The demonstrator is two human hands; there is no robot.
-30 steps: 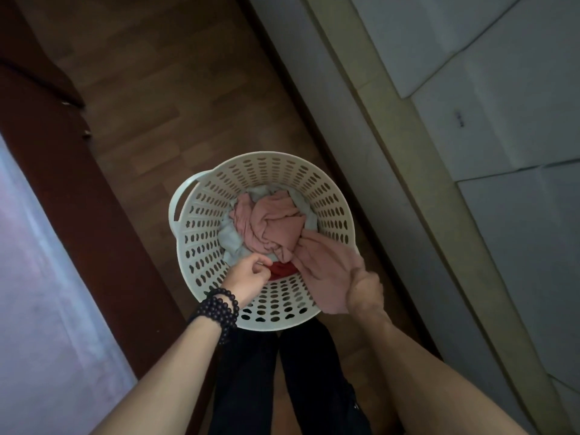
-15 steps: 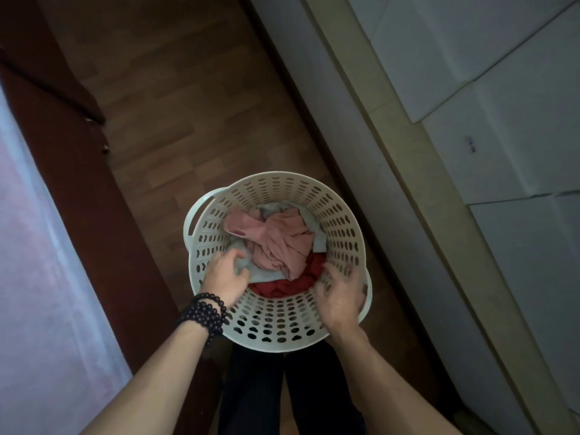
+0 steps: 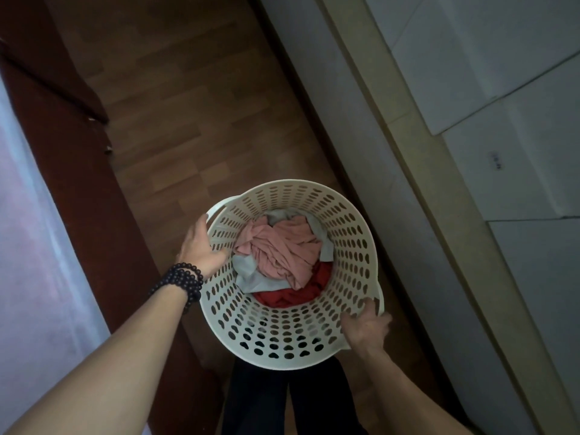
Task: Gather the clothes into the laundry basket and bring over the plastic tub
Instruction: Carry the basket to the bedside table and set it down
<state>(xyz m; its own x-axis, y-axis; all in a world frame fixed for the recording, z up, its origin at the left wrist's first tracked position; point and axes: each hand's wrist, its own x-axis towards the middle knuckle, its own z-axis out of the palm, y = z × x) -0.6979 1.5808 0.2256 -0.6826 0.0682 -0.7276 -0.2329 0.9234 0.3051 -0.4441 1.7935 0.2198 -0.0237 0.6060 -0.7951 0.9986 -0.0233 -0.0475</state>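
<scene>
We judge the gathering done: clothes (image 3: 282,252) lie in the laundry basket (image 3: 354,246) on the floor, left hand (image 3: 201,249) and right hand (image 3: 365,328) each with grip closed on its rim, next needing a level lift.

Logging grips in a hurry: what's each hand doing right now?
Left hand: on the laundry basket rim, fingers inside; grip cannot be told.
Right hand: gripping the basket's near-right rim.
</scene>
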